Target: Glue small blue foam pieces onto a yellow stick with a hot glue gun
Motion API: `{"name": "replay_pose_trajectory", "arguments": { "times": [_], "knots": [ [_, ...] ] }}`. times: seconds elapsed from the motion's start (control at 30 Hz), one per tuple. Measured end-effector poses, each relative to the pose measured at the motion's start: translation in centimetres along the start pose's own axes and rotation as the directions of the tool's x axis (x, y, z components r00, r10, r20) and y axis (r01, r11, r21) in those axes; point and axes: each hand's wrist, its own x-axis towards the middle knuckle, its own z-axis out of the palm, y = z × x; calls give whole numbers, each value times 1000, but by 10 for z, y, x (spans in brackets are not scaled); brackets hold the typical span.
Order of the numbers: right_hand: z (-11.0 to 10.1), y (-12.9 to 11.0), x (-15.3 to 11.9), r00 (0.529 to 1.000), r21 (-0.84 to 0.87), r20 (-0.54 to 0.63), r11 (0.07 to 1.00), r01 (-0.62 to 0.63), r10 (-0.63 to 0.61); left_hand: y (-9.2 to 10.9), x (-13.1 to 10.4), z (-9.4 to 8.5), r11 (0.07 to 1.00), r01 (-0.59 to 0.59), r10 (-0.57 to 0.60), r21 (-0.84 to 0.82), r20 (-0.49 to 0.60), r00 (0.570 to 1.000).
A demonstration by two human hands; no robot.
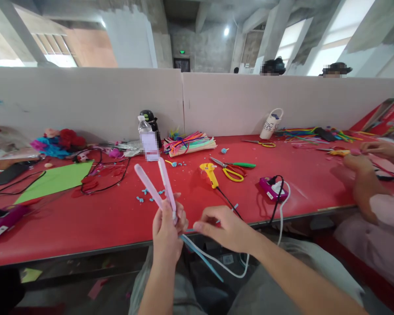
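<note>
My left hand (169,227) is closed around two pale pink fuzzy strips (150,186), which look like pipe cleaners and spread upward in a V. Just right of it, my right hand (225,227) has its thumb and fingers curled together. A thin light blue pipe cleaner (236,206) seems to pass through those fingers; the grip itself is partly hidden. Other light blue strands (206,260) hang below the table edge under my hands. Small blue bits (146,192) lie behind the pink strips. A yellow glue gun (210,174) lies beyond my right hand.
Scissors with yellow handles (233,175) and green-handled pliers (244,165) lie by the glue gun. A purple power socket (272,189) with cords sits to the right. A pipe cleaner bundle (190,144) and a bottle (147,135) stand at the back. A co-worker's hands (364,162) work at far right.
</note>
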Motion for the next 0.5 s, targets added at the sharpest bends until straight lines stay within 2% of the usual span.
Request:
{"name": "replay_pose_trajectory", "arguments": {
  "times": [0.07, 0.23, 0.3, 0.37, 0.5],
  "knots": [
    [10, -1, -2, 1000, -53, 20, 998, 19, -18, 4, 3, -1, 997, -10, 9, -75, -13, 1000],
    [34, -8, -2, 988, -397, -118, 917, 42, -96, 7, 6, -6, 985, -4, 1, -175, -20, 1000],
    [42, -8, -2, 988, -459, -93, 886, 64, -120, 7, 7, -7, 982, -4, 1, -190, -14, 1000],
    [47, -7, -1, 995, -456, -18, 886, 81, -100, 6, 8, -8, 980, -1, -2, -200, -13, 1000],
    [52, -5, 2, 995, -323, 96, 945, 51, -20, 6, 8, -9, 979, -16, 11, -201, -28, 1000]
  ]
}}
